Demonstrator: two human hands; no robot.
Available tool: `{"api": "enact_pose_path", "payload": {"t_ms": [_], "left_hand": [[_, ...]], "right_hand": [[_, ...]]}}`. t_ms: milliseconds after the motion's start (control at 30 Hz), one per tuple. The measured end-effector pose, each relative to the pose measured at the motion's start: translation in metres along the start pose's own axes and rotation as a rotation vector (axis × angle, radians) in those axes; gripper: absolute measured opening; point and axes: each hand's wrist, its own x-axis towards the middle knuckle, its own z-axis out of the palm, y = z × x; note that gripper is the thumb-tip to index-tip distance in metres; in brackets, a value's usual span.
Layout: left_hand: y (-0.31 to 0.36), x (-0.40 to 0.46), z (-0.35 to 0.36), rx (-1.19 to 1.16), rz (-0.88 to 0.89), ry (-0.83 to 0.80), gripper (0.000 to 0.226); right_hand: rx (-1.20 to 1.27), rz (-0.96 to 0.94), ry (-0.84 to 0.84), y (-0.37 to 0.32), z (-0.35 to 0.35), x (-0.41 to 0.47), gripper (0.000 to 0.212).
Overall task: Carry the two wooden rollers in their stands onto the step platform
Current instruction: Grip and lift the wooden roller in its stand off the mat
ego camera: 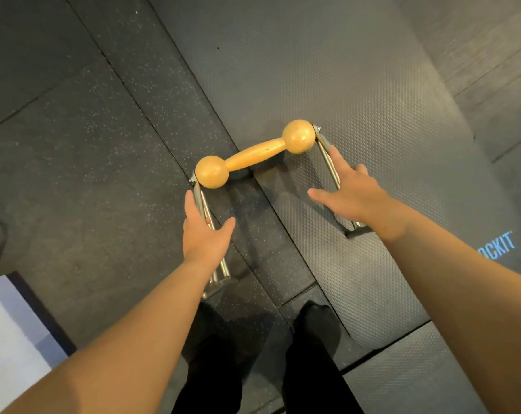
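Wooden roller, shaped as a bar with a ball at each end, sits at the top of its metal stand, which straddles the seam between the speckled rubber floor and the textured black mat. Only one roller is in view; the second roller and the step platform cannot be seen. The left hand lies along the stand's left leg just below the left ball, fingers straight and thumb spread, gripping nothing. The right hand hovers over the stand's right leg below the right ball, likewise spread and unclenched. Whether either palm touches the metal cannot be told. Hazards, as a judgement: the roller appears to pivot on end bolts, so an uneven lift may let the stand swing or the legs fold. Thin, smooth rods could slip through a loose grasp. The person's feet stand directly below the stand, so a dropped unit would land there. The mat edge under the roller is a trip point when stepping off.
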Motion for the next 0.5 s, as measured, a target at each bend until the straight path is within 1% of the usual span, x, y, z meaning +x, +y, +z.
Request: {"api": "enact_pose_path", "payload": {"t_ms": [100, 200, 267, 333, 400, 433, 500], "left_hand": [[-0.006, -0.022, 0.006, -0.043, 0.014, 0.105, 0.108], [-0.017, -0.044, 0.01, -0.089, 0.023, 0.159, 0.105], [-0.026, -0.058, 0.013, -0.114, -0.014, 0.19, 0.098], [-0.035, -0.07, 0.015, -0.157, -0.052, 0.217, 0.082], [-0.044, -0.081, 0.013, -0.232, -0.069, 0.211, 0.06], [-0.047, -0.085, 0.012, -0.284, -0.081, 0.204, 0.056], [-0.049, -0.089, 0.007, -0.38, -0.088, 0.194, 0.059]], "right_hand": [[0.061, -0.087, 0.111, 0.019, 0.012, -0.024, 0.106], [0.156, -0.144, 0.204, 0.043, 0.03, -0.053, 0.105], [0.251, -0.148, 0.263, 0.059, 0.047, -0.074, 0.102], [0.351, -0.11, 0.294, 0.076, 0.063, -0.091, 0.098], [0.457, -0.073, 0.298, 0.094, 0.074, -0.103, 0.086], [0.506, -0.059, 0.294, 0.101, 0.079, -0.108, 0.075], [0.571, -0.027, 0.29, 0.112, 0.086, -0.116, 0.052]]}}
